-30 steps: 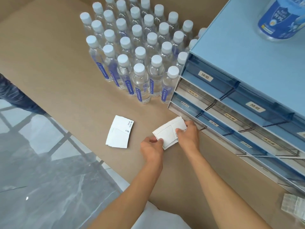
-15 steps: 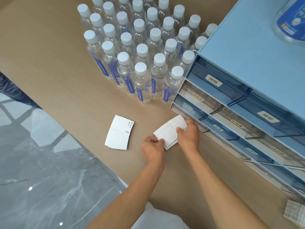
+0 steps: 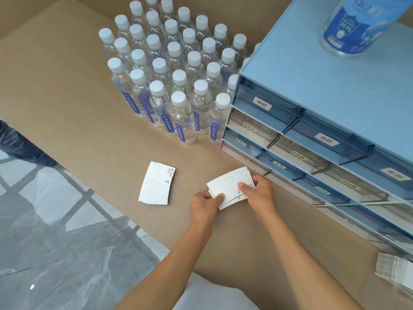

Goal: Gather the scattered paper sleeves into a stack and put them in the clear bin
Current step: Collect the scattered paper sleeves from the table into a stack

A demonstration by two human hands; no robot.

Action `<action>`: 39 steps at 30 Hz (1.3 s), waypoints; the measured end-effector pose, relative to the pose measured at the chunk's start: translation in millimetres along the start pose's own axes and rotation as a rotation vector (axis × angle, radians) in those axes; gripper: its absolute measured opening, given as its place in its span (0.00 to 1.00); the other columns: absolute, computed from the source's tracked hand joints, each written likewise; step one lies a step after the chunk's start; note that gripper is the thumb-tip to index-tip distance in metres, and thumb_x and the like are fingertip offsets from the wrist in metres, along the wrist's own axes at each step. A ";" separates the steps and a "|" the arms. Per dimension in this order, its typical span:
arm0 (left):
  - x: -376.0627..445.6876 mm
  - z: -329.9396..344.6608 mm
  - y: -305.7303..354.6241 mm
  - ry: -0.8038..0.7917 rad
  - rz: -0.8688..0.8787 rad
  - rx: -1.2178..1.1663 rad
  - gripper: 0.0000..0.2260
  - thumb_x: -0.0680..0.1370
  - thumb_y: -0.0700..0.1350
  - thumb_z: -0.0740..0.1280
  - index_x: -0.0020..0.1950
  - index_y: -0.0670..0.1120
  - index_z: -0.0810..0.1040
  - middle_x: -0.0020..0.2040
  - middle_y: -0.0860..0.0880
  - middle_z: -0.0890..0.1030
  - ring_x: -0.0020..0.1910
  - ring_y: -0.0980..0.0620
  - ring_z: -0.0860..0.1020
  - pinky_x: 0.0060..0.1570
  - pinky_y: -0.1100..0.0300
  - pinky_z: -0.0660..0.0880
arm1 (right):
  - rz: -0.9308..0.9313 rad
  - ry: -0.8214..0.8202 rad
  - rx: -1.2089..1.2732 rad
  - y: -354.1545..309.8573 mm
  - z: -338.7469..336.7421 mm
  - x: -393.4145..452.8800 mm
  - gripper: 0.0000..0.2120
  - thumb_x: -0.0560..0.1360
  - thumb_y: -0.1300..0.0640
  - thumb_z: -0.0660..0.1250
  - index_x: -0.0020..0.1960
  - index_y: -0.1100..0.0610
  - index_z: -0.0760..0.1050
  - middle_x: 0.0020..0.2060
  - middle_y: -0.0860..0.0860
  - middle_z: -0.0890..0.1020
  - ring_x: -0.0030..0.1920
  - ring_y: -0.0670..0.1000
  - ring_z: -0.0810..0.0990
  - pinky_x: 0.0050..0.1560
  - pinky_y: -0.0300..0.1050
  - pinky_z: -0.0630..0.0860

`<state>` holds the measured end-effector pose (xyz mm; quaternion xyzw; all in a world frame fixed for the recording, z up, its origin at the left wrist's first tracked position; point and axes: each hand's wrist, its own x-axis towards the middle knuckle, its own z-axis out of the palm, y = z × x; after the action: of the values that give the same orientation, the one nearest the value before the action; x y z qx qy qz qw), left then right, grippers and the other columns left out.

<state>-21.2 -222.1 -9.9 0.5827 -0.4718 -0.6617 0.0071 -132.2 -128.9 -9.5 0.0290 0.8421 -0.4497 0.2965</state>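
Observation:
A loose bundle of white paper sleeves (image 3: 225, 186) lies on the tan table in front of the drawer unit, its edges not aligned. My left hand (image 3: 204, 205) pinches its near-left corner. My right hand (image 3: 260, 192) presses on its right side, thumb on top. To the left, a second small stack of white paper sleeves (image 3: 156, 184) rests flat on the table, apart from both hands. The blue drawer unit (image 3: 312, 121) with clear-fronted bins stands just right of my hands; its lower clear bins (image 3: 252, 133) have small labels.
Many water bottles (image 3: 178, 86) with white caps stand in rows behind the sleeves. A large blue-labelled bottle (image 3: 355, 25) sits on top of the drawer unit. A packet of folded tissue (image 3: 393, 271) lies at the right. The table's edge (image 3: 125, 211) runs diagonally at the left, above grey floor.
Both hands have stayed on the same bundle of sleeves, shifting only slightly on it. The other stack has not moved; the camera view has drifted a little.

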 end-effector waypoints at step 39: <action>-82.0 72.4 -93.6 -0.428 0.574 0.687 0.06 0.72 0.37 0.75 0.46 0.45 0.83 0.41 0.49 0.85 0.40 0.51 0.81 0.41 0.65 0.76 | -0.084 0.208 0.052 177.0 -126.8 -130.8 0.10 0.71 0.64 0.72 0.49 0.53 0.78 0.45 0.48 0.84 0.45 0.47 0.80 0.45 0.31 0.71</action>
<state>-0.6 -79.8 -15.4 0.2492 -0.7948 -0.5441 -0.1003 -28.8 103.0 -18.6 0.0479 0.8567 -0.4781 0.1875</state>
